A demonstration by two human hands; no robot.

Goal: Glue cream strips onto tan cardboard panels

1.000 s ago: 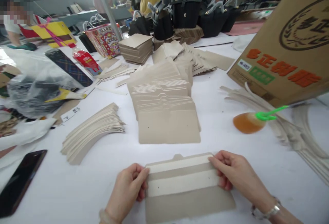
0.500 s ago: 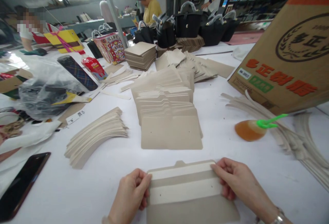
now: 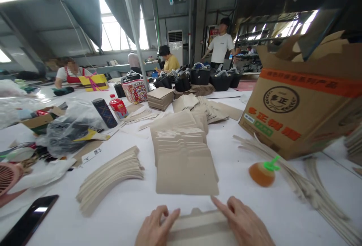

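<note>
A flat beige card panel (image 3: pixel 203 231) with a small tab on its top edge lies at the bottom, partly cut off by the frame. A paler strip runs across it. My left hand (image 3: pixel 157 226) is at its left edge, thumb raised and apart from the bent fingers. At the right edge is my right hand (image 3: pixel 246 223), its thumb stretched toward the upper left and its other fingers bent. Both hands look open; their contact with the panel is partly hidden. Just beyond them, overlapping beige panels (image 3: pixel 186 172) lie in a fanned row.
Curved pale strips (image 3: pixel 111 178) lie left, near a phone (image 3: pixel 29 219). On the right are a glue bottle (image 3: pixel 261 174) with a green nozzle, more strips (image 3: pixel 305 191) and a large carton (image 3: pixel 283 125). Black bags (image 3: pixel 200 76) stand farther back; several people are beyond.
My view has tilted up, so the panel sits lower in frame. Both thumbs have lifted from the pale strip they were pinching against the panel, and the right hand has shifted inward.
</note>
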